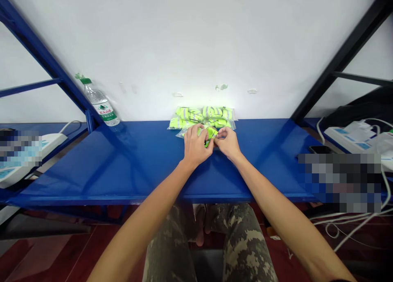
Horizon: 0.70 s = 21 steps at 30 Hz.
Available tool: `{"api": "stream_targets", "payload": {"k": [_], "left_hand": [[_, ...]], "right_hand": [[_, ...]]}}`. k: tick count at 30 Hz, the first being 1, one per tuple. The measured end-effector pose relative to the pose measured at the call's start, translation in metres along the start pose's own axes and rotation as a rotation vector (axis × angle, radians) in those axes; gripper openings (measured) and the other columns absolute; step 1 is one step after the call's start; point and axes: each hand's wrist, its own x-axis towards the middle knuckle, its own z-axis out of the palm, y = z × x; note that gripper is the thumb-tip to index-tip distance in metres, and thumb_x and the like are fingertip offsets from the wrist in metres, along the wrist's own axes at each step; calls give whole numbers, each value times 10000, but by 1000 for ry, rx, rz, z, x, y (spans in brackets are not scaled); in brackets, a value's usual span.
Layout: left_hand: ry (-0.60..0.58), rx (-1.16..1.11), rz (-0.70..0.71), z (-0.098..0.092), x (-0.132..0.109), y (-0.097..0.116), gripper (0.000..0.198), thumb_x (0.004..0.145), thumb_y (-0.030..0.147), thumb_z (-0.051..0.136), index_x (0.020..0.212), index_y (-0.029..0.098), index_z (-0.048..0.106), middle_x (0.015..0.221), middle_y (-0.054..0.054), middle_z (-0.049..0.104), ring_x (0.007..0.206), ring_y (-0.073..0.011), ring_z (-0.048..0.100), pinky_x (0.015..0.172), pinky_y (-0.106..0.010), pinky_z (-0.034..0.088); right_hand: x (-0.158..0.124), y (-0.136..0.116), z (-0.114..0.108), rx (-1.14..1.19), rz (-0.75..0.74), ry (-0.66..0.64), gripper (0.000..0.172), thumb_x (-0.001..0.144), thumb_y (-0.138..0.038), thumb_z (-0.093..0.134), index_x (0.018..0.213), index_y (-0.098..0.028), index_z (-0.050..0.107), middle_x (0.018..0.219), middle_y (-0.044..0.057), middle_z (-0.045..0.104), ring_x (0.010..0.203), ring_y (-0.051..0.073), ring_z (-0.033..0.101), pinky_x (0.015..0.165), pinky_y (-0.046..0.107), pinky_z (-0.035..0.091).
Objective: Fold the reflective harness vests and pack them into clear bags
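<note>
left grip (195, 146) and right grip (227, 142) together at about 12 o'clock on the blue steel shelf (92, 171), both closed in a pinch on a small neon-yellow reflective bundle (210, 133). a clear plastic bag (185, 132) just beside the hands at 9 o'clock, its mouth hidden. directly behind, at 12 o'clock, a heap of bagged neon-yellow bundles (202, 117). at 10 o'clock, a plastic water bottle (100, 103) by the wall. so far: several bundles already bagged, this one apparently not fully inside its bag.
</note>
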Motion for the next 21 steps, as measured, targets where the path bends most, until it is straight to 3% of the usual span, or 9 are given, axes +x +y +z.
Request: {"api": "stream_targets", "payload": {"k": [4,6,10,14,17,21], "left_hand": [[20,29,-79,4,2,-4,83,824,197,599,859,200,524,1132,-112,568,1089,-276,514,914,-405,418],[67,4,-164,4,3,-7,221,802,162,592,1008,188,516,1085,-116,572,1055,-277,524,889,-403,431],[59,-63,-231,2,5,-10,458,783,145,596,1225,186,483,1111,-111,597,1058,-283,531,892,-416,440],[-43,-41,-130,-1,4,-8,366,819,267,623,1182,216,606,1102,-95,619,1077,-290,528,913,-414,434],[-77,10,-167,-1,3,-8,436,842,348,625,1257,219,601,1061,-98,635,1054,-300,539,863,-413,446],[-112,68,-225,-1,4,-9,449,821,232,620,1269,231,591,1081,-95,670,1065,-324,552,821,-431,452]], "right_hand": [[-6,-10,2,156,149,-64,435,525,-226,755,886,-209,513,645,-38,651,470,163,630,435,283,540],[-10,-17,4,192,172,-75,415,535,-238,771,869,-196,529,644,-19,669,472,167,643,424,269,535],[-13,-21,4,68,69,-79,335,591,-234,755,875,-185,583,626,-13,675,463,152,632,418,244,516],[-9,-14,0,-4,51,-137,292,657,-287,738,915,-178,657,611,-10,665,435,138,595,404,243,491],[-6,-9,-2,-34,55,-144,214,716,-350,718,830,-173,679,623,17,675,385,125,554,372,247,448],[-7,-7,-2,-138,-19,-157,155,787,-323,651,806,-175,693,667,44,700,432,145,599,426,264,469]]}}
